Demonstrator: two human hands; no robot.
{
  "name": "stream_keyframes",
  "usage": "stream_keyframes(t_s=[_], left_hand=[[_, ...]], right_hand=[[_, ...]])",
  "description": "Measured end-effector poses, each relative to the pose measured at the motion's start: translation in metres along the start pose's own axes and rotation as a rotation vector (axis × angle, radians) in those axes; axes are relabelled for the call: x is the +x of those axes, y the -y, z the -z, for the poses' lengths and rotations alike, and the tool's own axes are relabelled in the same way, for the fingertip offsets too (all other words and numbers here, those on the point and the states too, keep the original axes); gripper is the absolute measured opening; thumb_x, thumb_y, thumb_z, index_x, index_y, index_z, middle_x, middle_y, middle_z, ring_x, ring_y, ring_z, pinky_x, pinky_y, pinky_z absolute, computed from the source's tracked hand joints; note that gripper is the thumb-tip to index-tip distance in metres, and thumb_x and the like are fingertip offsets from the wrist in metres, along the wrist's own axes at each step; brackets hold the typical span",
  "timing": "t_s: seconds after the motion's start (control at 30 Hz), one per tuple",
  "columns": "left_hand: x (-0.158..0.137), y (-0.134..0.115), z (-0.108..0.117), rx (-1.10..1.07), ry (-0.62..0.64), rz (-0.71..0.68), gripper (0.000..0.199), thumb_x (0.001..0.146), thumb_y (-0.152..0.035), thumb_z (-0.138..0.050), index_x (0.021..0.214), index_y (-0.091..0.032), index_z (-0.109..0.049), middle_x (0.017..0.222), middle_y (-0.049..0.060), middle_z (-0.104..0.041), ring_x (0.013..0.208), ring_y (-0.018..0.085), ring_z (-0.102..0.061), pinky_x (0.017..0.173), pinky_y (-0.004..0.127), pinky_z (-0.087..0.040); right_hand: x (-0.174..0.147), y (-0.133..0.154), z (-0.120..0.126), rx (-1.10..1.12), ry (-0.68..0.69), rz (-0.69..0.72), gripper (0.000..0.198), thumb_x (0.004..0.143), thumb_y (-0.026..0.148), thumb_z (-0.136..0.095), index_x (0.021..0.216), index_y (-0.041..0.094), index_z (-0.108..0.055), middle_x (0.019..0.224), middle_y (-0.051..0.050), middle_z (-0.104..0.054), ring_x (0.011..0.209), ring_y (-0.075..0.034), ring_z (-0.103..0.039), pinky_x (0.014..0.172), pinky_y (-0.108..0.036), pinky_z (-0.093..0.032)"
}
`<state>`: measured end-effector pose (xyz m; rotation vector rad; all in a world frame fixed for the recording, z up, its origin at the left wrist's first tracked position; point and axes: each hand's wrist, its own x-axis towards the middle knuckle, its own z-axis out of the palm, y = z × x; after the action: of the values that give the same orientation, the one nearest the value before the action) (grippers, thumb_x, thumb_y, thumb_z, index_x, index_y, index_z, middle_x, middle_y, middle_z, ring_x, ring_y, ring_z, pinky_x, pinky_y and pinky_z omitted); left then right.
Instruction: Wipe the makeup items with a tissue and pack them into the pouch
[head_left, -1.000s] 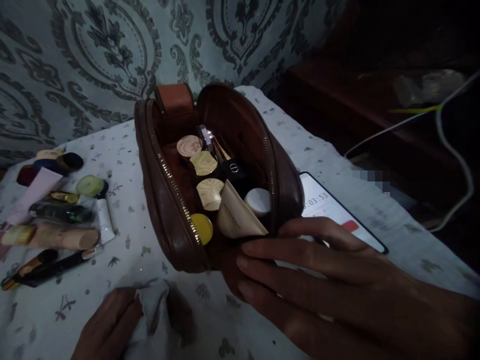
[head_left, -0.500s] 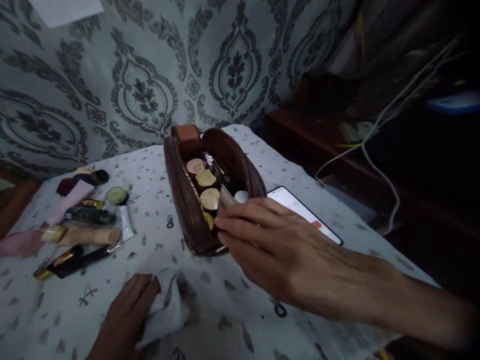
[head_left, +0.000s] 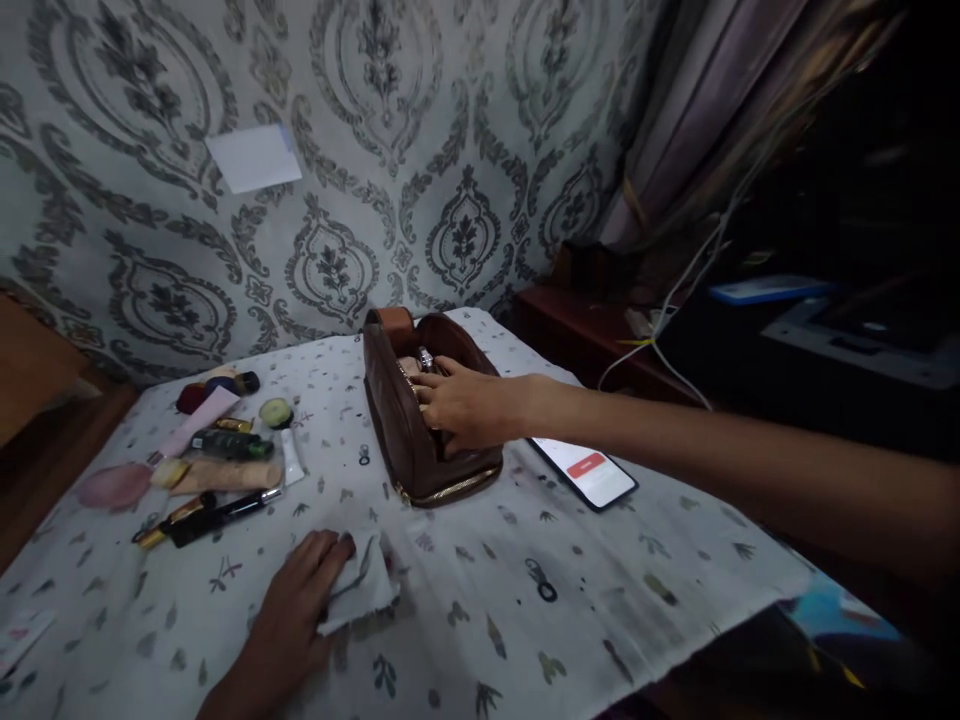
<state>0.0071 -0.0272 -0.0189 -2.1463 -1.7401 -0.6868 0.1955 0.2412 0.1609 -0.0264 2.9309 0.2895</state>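
My right hand [head_left: 469,402] reaches into the unzipped brown toiletry bag [head_left: 394,430]. Its fingers are spread over the contents, which they partly cover; nothing shows gripped in them. Round lids and a shiny silver item [head_left: 425,358] peek out beyond the fingertips. Lower down, my left hand [head_left: 304,590] rests on the tablecloth with its fingers closed on a crumpled white cloth [head_left: 364,590].
Left of the bag lie several cosmetics, among them a beige tube [head_left: 232,474], a dark green bottle [head_left: 229,443] and a black pen-like tube [head_left: 225,515]. A lit phone [head_left: 600,480] lies right of the bag. White cables [head_left: 667,330] hang beyond the table's right edge.
My right hand has gone deeper into the bag; the pale flat item at its fingers is out of sight. My left hand still holds the cloth. The view has tilted up.
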Motion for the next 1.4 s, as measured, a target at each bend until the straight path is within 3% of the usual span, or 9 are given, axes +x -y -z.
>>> stream_keyframes(t_s=[0.2, 0.4, 0.53, 0.9, 1.1, 1.27, 1.4], left_hand=[[-0.003, 0.002, -0.004, -0.056, 0.045, 0.035, 0.065, 0.090, -0.066, -0.041, 0.134, -0.020, -0.056, 0.119, 0.015, -0.067, 0.106, 0.029, -0.064, 0.090, 0.036, -0.054], [0.003, -0.001, 0.002, -0.042, 0.020, 0.013, 0.060, 0.093, -0.061, -0.040, 0.134, -0.020, -0.056, 0.117, 0.013, -0.067, 0.104, 0.026, -0.065, 0.090, 0.033, -0.054], [0.005, -0.002, 0.003, -0.084, 0.014, 0.022, 0.060, 0.093, -0.061, -0.041, 0.134, -0.020, -0.056, 0.115, 0.013, -0.067, 0.101, 0.026, -0.065, 0.087, 0.032, -0.054], [0.009, -0.004, 0.009, -0.099, 0.060, 0.042, 0.058, 0.092, -0.060, -0.045, 0.133, -0.020, -0.057, 0.115, 0.013, -0.067, 0.099, 0.026, -0.065, 0.084, 0.032, -0.055], [-0.002, 0.002, -0.002, -0.027, 0.041, 0.023, 0.054, 0.090, -0.055, -0.050, 0.129, -0.018, -0.060, 0.119, 0.014, -0.067, 0.107, 0.027, -0.064, 0.091, 0.034, -0.054], [-0.009, 0.005, -0.009, -0.044, 0.081, 0.087, 0.050, 0.085, -0.043, -0.060, 0.129, -0.019, -0.061, 0.124, 0.015, -0.066, 0.114, 0.029, -0.063, 0.095, 0.038, -0.055], [-0.001, 0.000, 0.001, -0.218, 0.142, 0.237, 0.046, 0.084, -0.034, -0.060, 0.128, -0.020, -0.061, 0.124, 0.014, -0.066, 0.115, 0.029, -0.061, 0.098, 0.042, -0.052]], right_hand=[[0.011, 0.003, -0.013, -0.102, 0.077, 0.044, 0.021, 0.084, 0.023, -0.068, 0.100, 0.010, -0.072, 0.106, -0.016, -0.071, 0.122, -0.037, -0.049, 0.107, -0.063, -0.023], [0.023, -0.002, -0.033, -0.169, -0.101, 0.097, 0.021, 0.085, 0.015, -0.057, 0.098, 0.010, -0.073, 0.106, -0.018, -0.071, 0.114, -0.037, -0.053, 0.103, -0.063, -0.020], [0.024, -0.003, -0.037, -0.173, -0.097, 0.104, 0.020, 0.084, 0.014, -0.056, 0.096, 0.011, -0.072, 0.102, -0.017, -0.071, 0.107, -0.035, -0.056, 0.101, -0.061, -0.021], [0.022, -0.001, -0.035, -0.197, -0.063, 0.071, 0.018, 0.085, 0.014, -0.056, 0.092, 0.010, -0.072, 0.103, -0.018, -0.071, 0.108, -0.036, -0.056, 0.097, -0.057, -0.026], [0.022, 0.001, -0.029, -0.164, -0.009, 0.064, 0.021, 0.086, 0.013, -0.053, 0.091, 0.010, -0.073, 0.094, -0.017, -0.072, 0.103, -0.035, -0.059, 0.093, -0.056, -0.028], [0.025, -0.001, -0.024, -0.161, 0.039, 0.025, 0.022, 0.084, 0.019, -0.058, 0.099, 0.009, -0.072, 0.101, -0.019, -0.070, 0.111, -0.037, -0.054, 0.096, -0.057, -0.028], [0.013, -0.012, -0.013, -0.078, -0.102, -0.021, 0.027, 0.080, 0.027, -0.068, 0.103, 0.014, -0.071, 0.110, -0.015, -0.068, 0.112, -0.031, -0.054, 0.097, -0.048, -0.035]])
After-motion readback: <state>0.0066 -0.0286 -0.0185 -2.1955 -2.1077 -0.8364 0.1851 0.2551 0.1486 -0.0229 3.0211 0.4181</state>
